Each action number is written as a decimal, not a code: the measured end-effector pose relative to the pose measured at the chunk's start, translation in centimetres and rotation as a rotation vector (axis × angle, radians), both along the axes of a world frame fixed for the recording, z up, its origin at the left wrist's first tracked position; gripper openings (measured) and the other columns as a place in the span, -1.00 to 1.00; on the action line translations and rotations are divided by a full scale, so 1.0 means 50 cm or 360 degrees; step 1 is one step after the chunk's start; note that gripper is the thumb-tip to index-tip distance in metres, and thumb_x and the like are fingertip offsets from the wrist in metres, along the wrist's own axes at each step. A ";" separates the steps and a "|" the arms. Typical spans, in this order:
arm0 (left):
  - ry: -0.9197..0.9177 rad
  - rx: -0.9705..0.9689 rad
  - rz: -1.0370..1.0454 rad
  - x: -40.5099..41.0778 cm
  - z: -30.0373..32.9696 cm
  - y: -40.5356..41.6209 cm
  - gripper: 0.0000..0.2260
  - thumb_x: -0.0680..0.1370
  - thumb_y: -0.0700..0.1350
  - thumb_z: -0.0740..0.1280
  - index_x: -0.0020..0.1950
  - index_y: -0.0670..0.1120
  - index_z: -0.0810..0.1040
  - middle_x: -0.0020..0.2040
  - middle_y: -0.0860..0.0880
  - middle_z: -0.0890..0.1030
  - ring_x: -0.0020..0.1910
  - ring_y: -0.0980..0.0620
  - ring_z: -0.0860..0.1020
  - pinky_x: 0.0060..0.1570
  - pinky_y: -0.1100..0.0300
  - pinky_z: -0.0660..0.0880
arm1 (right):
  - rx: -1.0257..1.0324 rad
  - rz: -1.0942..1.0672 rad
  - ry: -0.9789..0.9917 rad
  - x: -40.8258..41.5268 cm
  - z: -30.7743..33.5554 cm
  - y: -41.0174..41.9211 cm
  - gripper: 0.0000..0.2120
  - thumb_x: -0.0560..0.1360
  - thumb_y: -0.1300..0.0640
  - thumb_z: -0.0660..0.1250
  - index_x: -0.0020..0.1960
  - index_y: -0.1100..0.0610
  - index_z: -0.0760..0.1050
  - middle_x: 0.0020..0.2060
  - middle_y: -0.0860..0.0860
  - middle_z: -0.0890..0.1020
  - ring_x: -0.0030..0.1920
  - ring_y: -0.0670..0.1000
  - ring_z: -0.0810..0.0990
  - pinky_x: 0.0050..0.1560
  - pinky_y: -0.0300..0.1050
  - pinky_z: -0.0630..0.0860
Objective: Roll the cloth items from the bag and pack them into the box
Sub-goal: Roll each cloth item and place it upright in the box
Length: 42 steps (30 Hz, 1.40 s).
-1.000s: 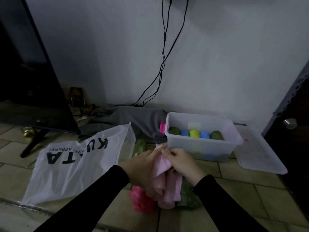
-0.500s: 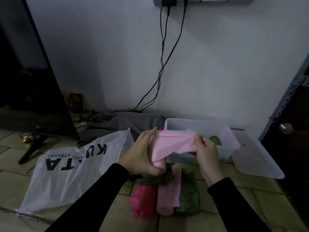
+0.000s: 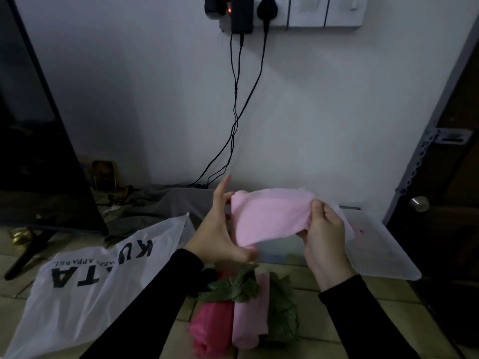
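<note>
A light pink cloth (image 3: 272,216) is stretched between my two hands in front of the clear plastic box (image 3: 282,251), hiding most of the box. My left hand (image 3: 220,229) pinches its left end, index finger raised. My right hand (image 3: 325,237) grips its right end. Below them on the floor lie loose cloths: a red one (image 3: 211,330), another pink one (image 3: 248,314) and green ones (image 3: 281,312). The white plastic bag (image 3: 85,286) with black lettering lies flat at the left.
The box's clear lid (image 3: 381,247) lies on the tiled floor at the right, beside a dark door (image 3: 445,203). A TV on a stand (image 3: 39,151) fills the left. Grey fabric (image 3: 160,203) lies along the wall, with black cables (image 3: 236,112) hanging above.
Both hands lifted the pink cloth from the floor pile and spread it sideways between them. The view tilted upward, so the wall sockets show now.
</note>
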<state>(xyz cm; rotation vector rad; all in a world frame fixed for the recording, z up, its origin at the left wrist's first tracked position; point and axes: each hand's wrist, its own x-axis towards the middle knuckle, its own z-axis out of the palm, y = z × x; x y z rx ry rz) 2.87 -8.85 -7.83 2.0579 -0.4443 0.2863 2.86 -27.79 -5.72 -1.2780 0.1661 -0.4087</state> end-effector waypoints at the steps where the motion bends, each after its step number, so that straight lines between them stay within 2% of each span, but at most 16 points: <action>1: -0.0031 -0.0034 -0.0031 -0.002 0.006 -0.001 0.25 0.10 -0.16 0.61 0.38 0.48 -0.23 0.37 0.15 0.29 0.35 0.24 0.35 0.20 0.41 0.40 | 0.0085 -0.0018 0.0081 0.012 -0.010 -0.007 -0.71 0.64 0.15 0.10 -0.15 0.06 0.53 -0.09 0.05 0.60 -0.11 -0.04 0.56 -0.09 -0.05 0.51; 3: -0.0098 -0.0032 -0.0091 -0.009 0.020 -0.005 0.22 0.10 -0.16 0.62 0.39 0.45 -0.17 0.37 0.15 0.29 0.35 0.25 0.36 0.17 0.40 0.42 | 0.0190 0.0001 0.0240 0.029 -0.037 -0.014 -0.76 0.64 0.15 0.11 -0.01 0.15 0.55 0.01 0.12 0.59 -0.02 0.04 0.57 -0.09 -0.05 0.52; 5: -0.0146 0.0040 -0.0140 -0.015 0.030 -0.005 0.20 0.11 -0.15 0.63 0.42 0.39 -0.12 0.37 0.14 0.27 0.35 0.16 0.36 0.20 0.24 0.47 | 0.0321 0.0093 0.0394 0.040 -0.054 -0.021 -0.78 0.63 0.15 0.14 0.14 0.22 0.49 0.01 0.13 0.59 -0.02 0.09 0.57 -0.16 -0.07 0.53; 9: -0.0194 0.0378 -0.0149 -0.019 0.058 0.009 0.18 0.12 -0.03 0.63 0.40 0.41 -0.18 0.41 0.17 0.19 0.39 0.14 0.29 0.33 0.17 0.38 | 0.0250 0.0234 0.0443 0.040 -0.041 -0.050 -0.78 0.59 0.30 0.16 0.21 0.15 0.40 0.06 0.15 0.56 -0.10 0.07 0.55 -0.26 -0.09 0.48; 12: -0.0348 0.0713 -0.0101 -0.015 0.085 0.020 0.17 0.09 0.08 0.58 0.44 0.35 -0.17 0.41 0.11 0.20 0.41 0.12 0.26 0.39 0.18 0.31 | -0.0632 -0.0110 -0.0016 0.023 -0.025 -0.061 -0.69 0.52 0.31 0.27 0.21 0.08 0.37 0.17 0.04 0.49 0.12 0.00 0.49 0.03 -0.15 0.47; 15: -0.0415 0.0980 -0.0123 -0.014 0.106 0.012 0.18 0.08 0.10 0.59 0.48 0.23 -0.12 0.39 0.05 0.23 0.37 0.06 0.28 0.35 0.16 0.35 | -0.1416 -0.0128 -0.0709 0.003 0.008 -0.009 -0.66 0.52 0.04 0.24 0.26 0.09 0.43 0.14 -0.14 0.46 0.16 -0.26 0.35 0.22 -0.38 0.28; 18: -0.0429 0.1074 -0.0259 -0.021 0.118 -0.010 0.17 0.06 0.12 0.54 0.53 0.10 -0.07 0.39 0.05 0.21 0.38 0.05 0.28 0.32 0.16 0.39 | -0.1603 0.0298 -0.0489 0.022 0.033 0.041 -0.65 0.52 -0.11 0.19 0.23 0.01 0.46 0.07 -0.19 0.51 0.16 -0.14 0.47 0.23 -0.16 0.39; 20: -0.0459 0.1026 -0.0310 -0.029 0.122 -0.013 0.16 0.08 0.09 0.54 0.54 0.06 -0.04 0.39 0.07 0.22 0.37 0.10 0.28 0.33 0.25 0.37 | -0.1577 0.0370 -0.0260 0.037 0.045 0.046 -0.74 0.55 -0.10 0.20 0.10 0.02 0.51 -0.12 -0.11 0.58 -0.01 -0.04 0.57 0.00 -0.14 0.48; 22: -0.0485 0.0968 -0.0318 -0.035 0.125 -0.007 0.16 0.09 0.08 0.56 0.54 0.06 -0.05 0.39 0.09 0.22 0.37 0.15 0.27 0.33 0.34 0.32 | -0.1482 0.0415 -0.0209 0.040 0.047 0.037 -0.80 0.54 -0.14 0.23 -0.03 -0.03 0.50 -0.32 -0.14 0.54 -0.23 -0.12 0.54 -0.24 -0.29 0.41; 25: -0.0472 0.0966 -0.0281 -0.039 0.117 0.002 0.16 0.10 0.09 0.57 0.54 0.09 -0.06 0.40 0.09 0.20 0.39 0.16 0.24 0.35 0.33 0.30 | -0.1507 0.0463 -0.0157 0.037 0.058 0.029 -0.72 0.49 -0.19 0.29 -0.22 0.01 0.52 -0.45 -0.07 0.51 -0.36 -0.10 0.49 -0.30 -0.21 0.41; 28: -0.0460 0.1018 -0.0211 -0.026 0.100 0.009 0.19 0.06 0.12 0.57 0.52 0.12 -0.08 0.41 0.08 0.20 0.42 0.12 0.21 0.35 0.19 0.36 | -0.1787 0.0316 -0.0252 0.031 0.068 0.030 -0.49 0.49 -0.13 0.32 -0.48 0.09 0.22 -0.58 0.00 0.28 -0.47 0.02 0.31 -0.37 -0.05 0.29; 31: -0.0457 0.0996 -0.0203 -0.011 0.094 0.018 0.21 0.04 0.09 0.59 0.48 0.22 -0.12 0.42 0.08 0.20 0.44 0.10 0.21 0.40 0.23 0.28 | -0.1690 0.0255 -0.0456 0.034 0.062 0.026 -0.51 0.52 -0.03 0.33 -0.48 0.16 0.27 -0.58 0.03 0.27 -0.46 0.07 0.33 -0.38 0.02 0.29; 33: -0.0412 0.0871 -0.0227 -0.013 0.102 0.016 0.20 0.06 0.05 0.58 0.45 0.31 -0.18 0.41 0.12 0.20 0.42 0.15 0.23 0.38 0.40 0.19 | -0.1525 0.0247 -0.0502 0.045 0.045 0.018 -0.57 0.53 0.03 0.33 -0.43 0.21 0.34 -0.56 0.03 0.34 -0.46 0.00 0.33 -0.38 -0.03 0.28; 35: -0.0348 0.0667 -0.0269 -0.020 0.111 0.002 0.16 0.08 0.03 0.54 0.46 0.32 -0.17 0.41 0.15 0.22 0.39 0.19 0.27 0.33 0.41 0.24 | -0.1358 0.0297 -0.0476 0.049 0.033 0.013 -0.66 0.56 0.07 0.28 -0.35 0.21 0.45 -0.47 0.04 0.48 -0.39 -0.05 0.41 -0.34 -0.09 0.33; 38: -0.0222 0.0319 -0.0359 -0.031 0.119 -0.026 0.14 0.10 -0.05 0.55 0.53 0.15 -0.05 0.42 0.16 0.25 0.41 0.18 0.31 0.33 0.23 0.37 | -0.1055 0.0352 -0.0451 0.046 0.023 0.016 -0.76 0.60 0.09 0.20 -0.14 0.12 0.57 -0.23 0.04 0.64 -0.18 -0.04 0.56 -0.16 -0.21 0.46; 42: -0.0221 0.0295 -0.0361 -0.032 0.129 -0.042 0.05 0.09 0.07 0.49 0.52 0.01 0.11 0.43 0.15 0.24 0.44 0.26 0.25 0.37 0.26 0.32 | -0.0861 0.0300 -0.0468 0.042 0.013 0.019 -0.74 0.59 0.00 0.20 -0.21 0.11 0.46 -0.34 -0.01 0.58 -0.28 -0.09 0.51 -0.25 -0.13 0.45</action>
